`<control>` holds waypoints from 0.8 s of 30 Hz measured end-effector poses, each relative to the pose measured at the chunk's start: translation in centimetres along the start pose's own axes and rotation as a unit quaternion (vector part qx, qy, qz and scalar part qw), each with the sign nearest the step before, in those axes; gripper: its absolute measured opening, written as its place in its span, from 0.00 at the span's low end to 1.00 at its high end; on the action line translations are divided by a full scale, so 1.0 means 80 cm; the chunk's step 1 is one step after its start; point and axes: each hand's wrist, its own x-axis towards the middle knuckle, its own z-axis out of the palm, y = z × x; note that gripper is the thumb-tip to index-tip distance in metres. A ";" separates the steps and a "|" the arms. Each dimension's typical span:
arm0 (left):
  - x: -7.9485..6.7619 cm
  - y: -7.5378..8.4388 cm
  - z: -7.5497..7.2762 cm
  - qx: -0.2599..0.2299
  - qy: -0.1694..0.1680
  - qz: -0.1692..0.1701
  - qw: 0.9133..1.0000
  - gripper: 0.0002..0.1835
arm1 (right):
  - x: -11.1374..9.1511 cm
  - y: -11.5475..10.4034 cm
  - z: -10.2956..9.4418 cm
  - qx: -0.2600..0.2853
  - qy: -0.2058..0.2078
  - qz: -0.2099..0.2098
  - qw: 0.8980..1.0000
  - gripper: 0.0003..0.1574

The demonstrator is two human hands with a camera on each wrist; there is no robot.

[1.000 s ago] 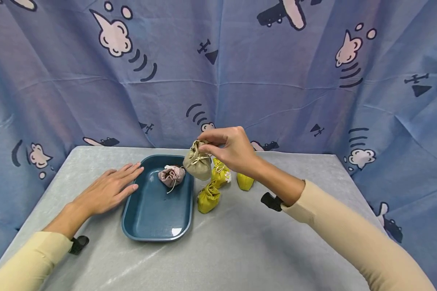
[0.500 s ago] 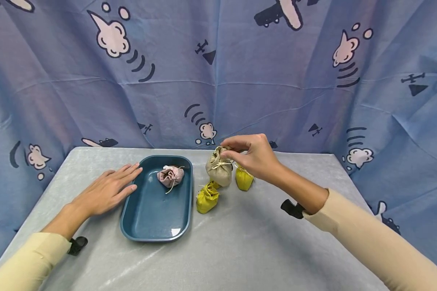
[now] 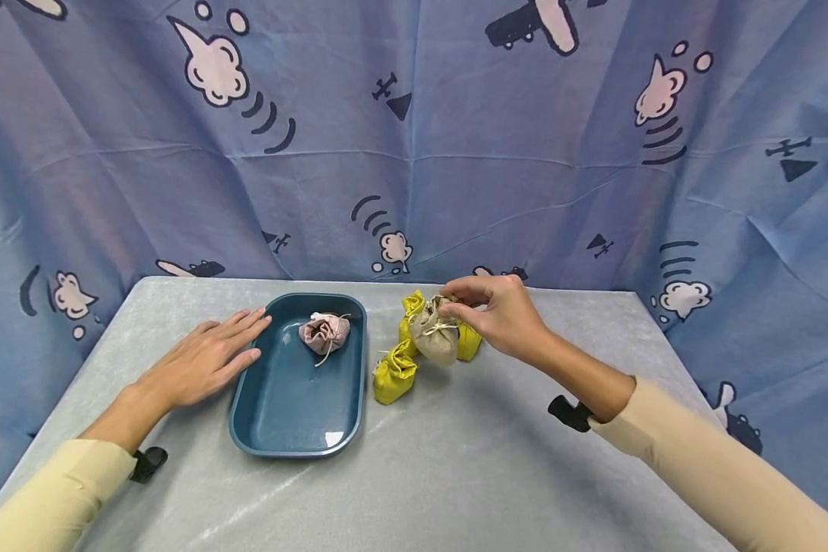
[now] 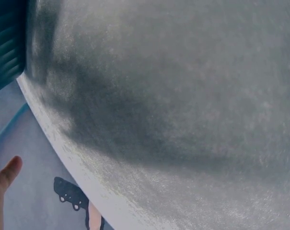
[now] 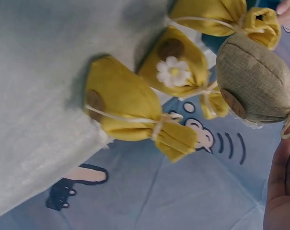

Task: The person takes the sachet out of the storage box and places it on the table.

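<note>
My right hand [image 3: 500, 314] pinches the gathered neck of a beige drawstring pouch [image 3: 436, 337], which hangs among the yellow pouches. In the right wrist view this beige pouch [image 5: 255, 79] shows a round brown patch, and my fingers [image 5: 281, 177] are at its tied neck. Three yellow drawstring pouches stand around it: a front one [image 3: 395, 376], a rear one [image 3: 410, 310] partly hidden, and a right one [image 3: 468, 342] partly behind it. My left hand [image 3: 210, 356] lies flat with straight fingers, fingertips at the left rim of a blue tray [image 3: 297, 454].
A pink drawstring pouch [image 3: 324, 335] lies in the far part of the tray. The grey table [image 3: 455, 475] ends at a blue printed curtain [image 3: 414, 153] behind. In the right wrist view, one yellow pouch [image 5: 173, 67] bears a white flower.
My right hand has carried the beige pouch from over the tray's right rim rightward, then lowered it between the yellow pouches. My left hand stays in place.
</note>
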 end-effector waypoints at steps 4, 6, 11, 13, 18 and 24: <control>0.001 0.001 -0.001 -0.001 0.000 0.000 1.000 0.30 | -0.009 0.013 0.008 0.005 -0.009 0.006 1.000 0.11; 0.001 0.001 -0.002 0.001 0.001 0.001 1.000 0.30 | -0.014 0.018 0.014 0.011 -0.016 0.009 1.000 0.11; 0.002 0.002 -0.002 0.005 -0.001 0.001 1.000 0.30 | -0.025 0.029 0.026 0.017 -0.034 0.021 0.999 0.09; 0.002 0.002 -0.002 0.004 -0.001 0.000 1.000 0.30 | -0.029 0.031 0.029 0.016 -0.039 0.028 0.999 0.10; 0.001 0.001 -0.001 0.002 -0.001 0.000 1.000 0.30 | -0.036 0.039 0.036 0.014 -0.047 0.045 0.998 0.11; 0.001 0.000 0.000 0.004 0.000 0.000 1.000 0.30 | -0.044 0.047 0.043 0.011 -0.068 0.060 0.996 0.11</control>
